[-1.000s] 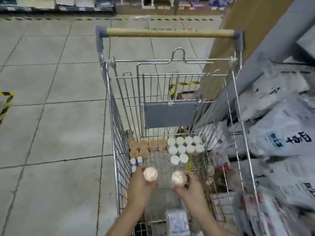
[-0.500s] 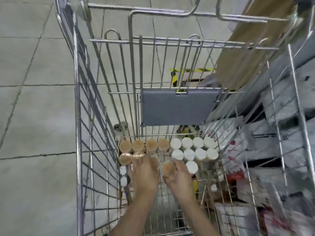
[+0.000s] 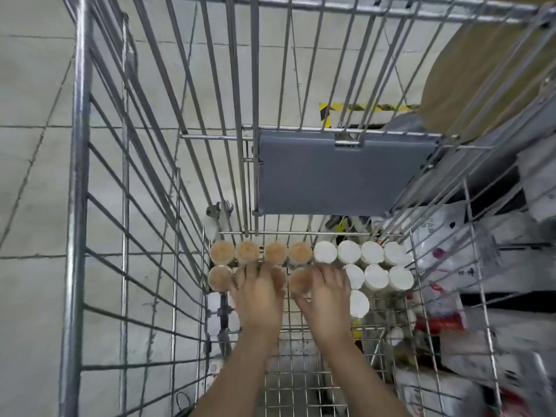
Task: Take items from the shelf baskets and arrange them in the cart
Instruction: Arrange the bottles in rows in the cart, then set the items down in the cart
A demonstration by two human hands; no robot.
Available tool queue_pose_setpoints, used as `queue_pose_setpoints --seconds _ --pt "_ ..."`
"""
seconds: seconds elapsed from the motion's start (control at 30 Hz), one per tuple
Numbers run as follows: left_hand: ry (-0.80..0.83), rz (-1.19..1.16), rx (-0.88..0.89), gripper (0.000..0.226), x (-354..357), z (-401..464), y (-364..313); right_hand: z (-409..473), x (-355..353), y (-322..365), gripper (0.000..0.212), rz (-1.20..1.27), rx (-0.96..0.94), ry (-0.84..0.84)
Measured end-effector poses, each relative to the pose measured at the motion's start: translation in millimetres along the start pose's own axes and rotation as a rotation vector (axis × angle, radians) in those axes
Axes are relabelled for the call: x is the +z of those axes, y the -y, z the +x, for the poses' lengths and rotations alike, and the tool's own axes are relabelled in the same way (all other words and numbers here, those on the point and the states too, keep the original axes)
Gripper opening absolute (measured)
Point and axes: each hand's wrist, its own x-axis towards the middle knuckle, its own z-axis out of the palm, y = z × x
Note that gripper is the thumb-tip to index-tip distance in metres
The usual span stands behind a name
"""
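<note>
Jars with tan lids (image 3: pixel 246 251) line the cart's (image 3: pixel 78 206) far end beside white-lidded jars (image 3: pixel 373 252). We lower 2 more into row 2: our left hand (image 3: pixel 258 299) and right hand (image 3: pixel 326 299) each grasp 1, keeping colours grouped.

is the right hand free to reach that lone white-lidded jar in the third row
Probably not yet: the right hand grips a brown-lidded jar. The lone white-lidded jar sits uncovered right beside it, so once the hand lets go, nothing seems to block it.
</note>
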Motion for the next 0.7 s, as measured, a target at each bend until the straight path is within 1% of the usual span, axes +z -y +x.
queue_pose_setpoints --seconds 0.1,0.27,0.4,0.5,0.6,0.7 --pt "0.010 0.046 0.000 0.056 5.1 -0.4 1.3 2.9 5.5 1.4 0.055 -0.037 0.030 -0.015" --pt "-0.035 0.079 0.014 0.054 10.8 -2.2 1.2 4.4 14.5 5.4 0.056 -0.119 0.049 -0.059" --pt "-0.041 0.111 -0.001 0.062 14.9 -2.6 1.2 2.8 18.6 8.9 0.059 -0.092 0.069 -0.084" --pt "-0.051 0.099 0.000 0.062 13.2 -1.3 0.2 0.4 17.8 8.6 0.063 -0.058 0.056 -0.109" --pt "-0.047 0.050 -0.013 0.062 7.6 -4.0 -2.2 -4.7 12.8 6.4 0.055 -0.009 0.018 -0.137" --pt "-0.037 -0.010 -0.023 0.055 -0.8 -17.4 -5.5 -15.7 -0.3 6.5 0.046 0.023 0.021 -0.121"
